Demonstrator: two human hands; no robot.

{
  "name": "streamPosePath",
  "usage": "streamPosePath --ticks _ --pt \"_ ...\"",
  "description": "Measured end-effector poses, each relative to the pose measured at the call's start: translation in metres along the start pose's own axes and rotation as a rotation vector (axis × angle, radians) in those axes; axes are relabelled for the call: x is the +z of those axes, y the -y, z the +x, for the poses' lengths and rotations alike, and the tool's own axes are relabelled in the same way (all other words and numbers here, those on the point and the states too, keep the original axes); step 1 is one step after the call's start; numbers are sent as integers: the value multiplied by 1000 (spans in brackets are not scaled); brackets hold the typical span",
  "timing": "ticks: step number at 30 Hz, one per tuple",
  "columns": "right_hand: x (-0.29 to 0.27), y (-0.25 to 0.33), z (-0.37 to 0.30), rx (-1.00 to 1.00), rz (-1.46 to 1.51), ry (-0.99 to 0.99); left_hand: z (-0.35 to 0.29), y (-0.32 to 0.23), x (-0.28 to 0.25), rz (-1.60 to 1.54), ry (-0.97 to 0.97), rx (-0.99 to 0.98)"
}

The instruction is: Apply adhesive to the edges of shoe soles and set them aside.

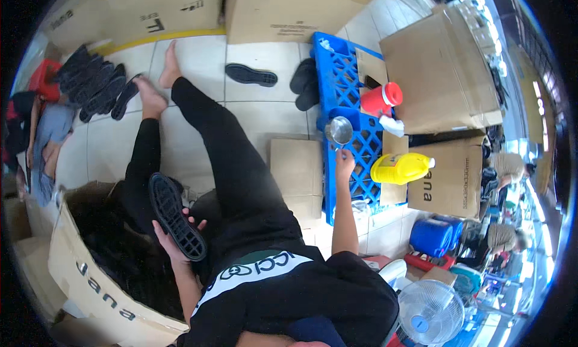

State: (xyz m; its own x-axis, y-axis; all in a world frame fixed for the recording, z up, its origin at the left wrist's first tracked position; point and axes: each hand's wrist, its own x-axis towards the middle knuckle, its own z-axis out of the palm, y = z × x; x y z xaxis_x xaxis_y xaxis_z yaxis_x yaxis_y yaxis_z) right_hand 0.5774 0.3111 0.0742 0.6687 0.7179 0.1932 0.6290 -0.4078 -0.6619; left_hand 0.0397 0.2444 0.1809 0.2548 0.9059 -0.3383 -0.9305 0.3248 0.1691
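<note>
Hands (pixel 344 161) well apart, right arm (pixel 345 220) stretched forward.

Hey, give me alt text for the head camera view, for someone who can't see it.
A left hand holds a black sole while the right hand grips the handle of a metal cup over a blue pallet. A yellow jug and a red jug are on the pallet. An open carton stands at left.
</note>
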Motion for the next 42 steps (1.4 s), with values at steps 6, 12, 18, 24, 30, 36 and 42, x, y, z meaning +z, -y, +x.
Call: streamPosePath --ticks 6,12,18,24,30,36,42 --pt "10 -44 89 -120 -104 -16 51 1 26 209 -142 43" --pt "27 -65 110 -234 -345 332 80 19 33 188 -220 17" --pt "4 -64 109 -107 -40 15 82 32 28 273 -282 -42" --pt "-15 -67 97 -12 -257 -63 81 32 22 305 -249 -41" --pt "-20 -70 93 21 -252 -122 80 27 12 314 -275 -60" --pt "-10 -45 102 -281 -186 -363 74 20 13 322 -306 -34" --pt "53 123 59 133 872 225 69 15 36 314 -100 39"
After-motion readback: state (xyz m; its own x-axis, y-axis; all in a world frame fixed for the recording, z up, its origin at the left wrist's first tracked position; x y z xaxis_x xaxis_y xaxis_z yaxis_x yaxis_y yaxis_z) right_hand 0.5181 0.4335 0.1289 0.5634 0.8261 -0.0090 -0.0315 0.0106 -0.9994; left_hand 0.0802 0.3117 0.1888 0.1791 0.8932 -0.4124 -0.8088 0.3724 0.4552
